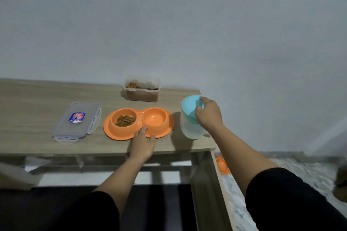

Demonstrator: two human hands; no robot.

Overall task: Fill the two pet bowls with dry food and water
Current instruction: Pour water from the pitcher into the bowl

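Two bare forearms reach forward; short black sleeves (293, 199) cover both upper arms, and no jewellery shows.

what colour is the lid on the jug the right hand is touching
Light blue lid, seen in the head view, on a translucent whitish jug.

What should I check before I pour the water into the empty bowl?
1. Left bowl holds dry food: ok.
2. Right bowl empty, ready for water: ok.
3. Left hand steadies the orange double dish at its front rim: ok.
4. Right hand on the pitcher's blue lid: ok.
5. Lid opened for pouring: cannot tell.
6. Water level in the pitcher: cannot tell.
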